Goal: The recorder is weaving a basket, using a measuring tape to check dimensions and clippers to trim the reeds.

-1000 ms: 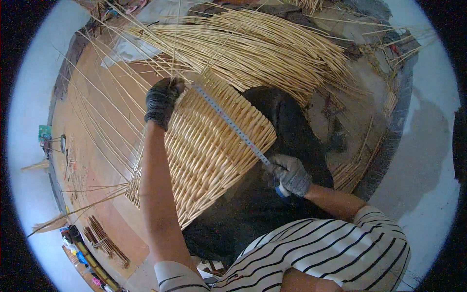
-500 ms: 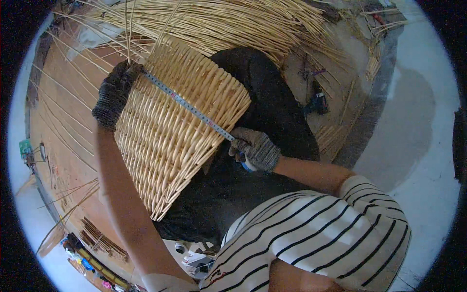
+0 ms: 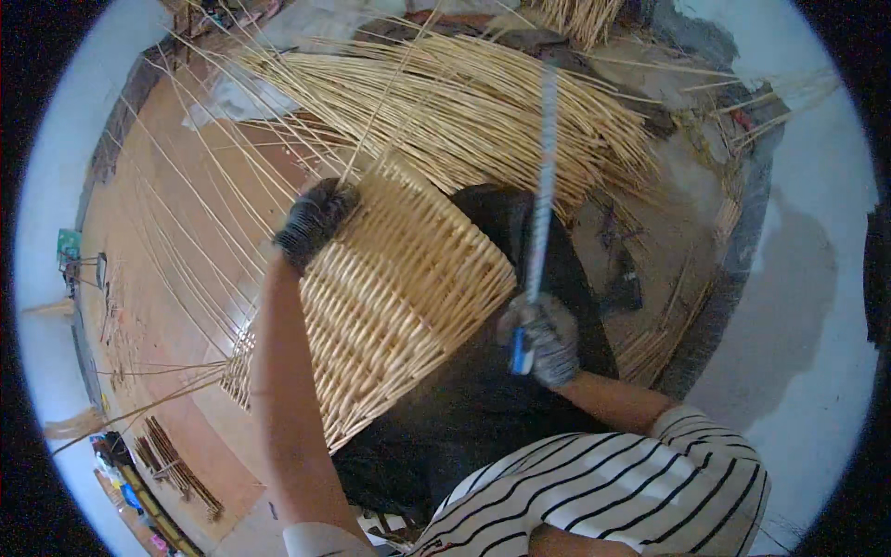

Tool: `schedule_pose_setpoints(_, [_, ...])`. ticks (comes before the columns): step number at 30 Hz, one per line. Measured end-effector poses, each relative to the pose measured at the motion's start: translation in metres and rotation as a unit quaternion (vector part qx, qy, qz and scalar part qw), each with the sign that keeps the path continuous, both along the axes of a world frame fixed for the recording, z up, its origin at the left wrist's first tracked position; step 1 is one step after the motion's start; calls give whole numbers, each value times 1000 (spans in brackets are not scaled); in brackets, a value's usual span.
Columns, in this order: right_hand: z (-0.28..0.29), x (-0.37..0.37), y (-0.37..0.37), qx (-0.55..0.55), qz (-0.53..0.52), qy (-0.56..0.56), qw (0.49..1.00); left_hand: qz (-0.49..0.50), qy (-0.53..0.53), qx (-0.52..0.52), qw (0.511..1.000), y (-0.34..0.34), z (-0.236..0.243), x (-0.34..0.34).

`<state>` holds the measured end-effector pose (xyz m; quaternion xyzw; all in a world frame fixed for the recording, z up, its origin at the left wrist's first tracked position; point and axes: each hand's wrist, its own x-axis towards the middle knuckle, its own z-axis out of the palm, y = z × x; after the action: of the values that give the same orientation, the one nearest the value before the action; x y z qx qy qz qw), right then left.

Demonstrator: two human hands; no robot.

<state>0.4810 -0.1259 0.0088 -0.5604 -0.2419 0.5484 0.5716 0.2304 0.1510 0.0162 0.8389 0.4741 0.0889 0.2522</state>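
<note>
A pale woven wicker basket [image 3: 390,297] rests tilted across my lap, with long unwoven stakes sticking out from its far and left sides. My left hand [image 3: 317,221], in a dark knit glove, is closed around the basket's upper left edge at the base of some stakes. In a grey glove, my right hand [image 3: 543,339] grips a tape measure [image 3: 542,213] to the right of the basket. Its blade is pulled out and points up and away, blurred and apart from the weave. Part of its blue and white case shows beside my fingers.
Beyond the basket lies a large heap of willow rods [image 3: 464,102]. A dark power tool [image 3: 624,283] sits on the floor at right. At lower left are a small bundle of brown sticks [image 3: 176,469] and a small green-topped stand [image 3: 74,255] farther back.
The tape blade has come off the basket and swung upright, my right hand moving right and slightly down. The basket and left hand now appear farther right and lower in the view.
</note>
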Motion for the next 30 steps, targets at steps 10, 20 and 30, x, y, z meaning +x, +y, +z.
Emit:
schedule_pose_setpoints(10, [-36,154,146,28,91,-145,985,291,-269,272,877,-79,118,76])
schedule_pose_setpoints(20, [-31,103,173,260,287,-147,910,353,-706,71,610,-27,-60,-133])
schedule_pose_setpoints(30, [-26,61,82,195,143,-54,969,491,-714,118,486,-102,-56,-93])
